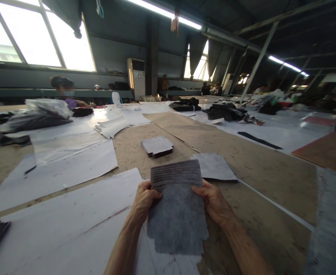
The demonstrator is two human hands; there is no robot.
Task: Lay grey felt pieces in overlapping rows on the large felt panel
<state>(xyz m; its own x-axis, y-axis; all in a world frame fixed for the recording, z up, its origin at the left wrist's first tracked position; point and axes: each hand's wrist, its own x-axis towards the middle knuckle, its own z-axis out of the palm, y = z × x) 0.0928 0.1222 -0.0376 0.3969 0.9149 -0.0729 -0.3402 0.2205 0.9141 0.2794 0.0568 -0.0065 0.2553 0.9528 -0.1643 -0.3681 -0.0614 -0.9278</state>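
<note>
Between my hands is a stack of grey fabric pieces (178, 217), its layers fanned into steps along the far edge. My left hand (145, 196) grips the stack's left side, thumb on top and fingers underneath, out of sight. On the right side, my right hand (214, 200) pinches the stack in the same way. Just beyond it to the right lies a flat grey fabric piece (215, 167) with a dark underside. A smaller pile of grey cut pieces (157, 145) rests farther off on the brown board.
White paper sheets (76, 214) and brown board (196, 133) cover the large table. Dark fabric (225, 111) is heaped at the back right, and a plastic-covered pile (39, 116) stands at the left. A person (67, 91) sits at the far left side.
</note>
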